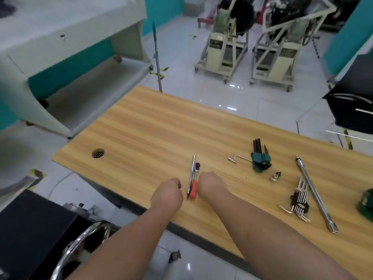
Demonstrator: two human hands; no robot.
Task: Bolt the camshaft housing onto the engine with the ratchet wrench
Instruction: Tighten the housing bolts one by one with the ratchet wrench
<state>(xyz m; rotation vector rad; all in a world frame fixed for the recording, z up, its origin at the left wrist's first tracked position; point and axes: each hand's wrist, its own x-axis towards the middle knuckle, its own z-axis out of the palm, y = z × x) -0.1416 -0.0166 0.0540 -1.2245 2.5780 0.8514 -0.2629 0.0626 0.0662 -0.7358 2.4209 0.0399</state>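
Both forearms reach out over the wooden table (153,126). The left hand (167,191) hovers near the table's front edge with its fingers curled under; nothing is visible inside them. The right hand (211,185) is seen from behind the wrist, fingers curled downward and out of sight, so whether it grasps anything cannot be determined.

The ratchet wrench (194,183) (red grip, black head) lies flat on the tabletop between the two hands, its handle just beside the right hand; contact cannot be confirmed. A slim chrome tool (191,176) lies alongside it on the left.

Further right on the table:
- a green-holdered hex key set (260,158), with a chrome L-shaped bar (239,158) touching its left side;
- a small socket (275,176);
- a chrome hex key set in a black holder (300,201);
- a long chrome extension bar (314,194), laid diagonally.

Two cream wheeled stands (224,51) occupy the tiled floor beyond.
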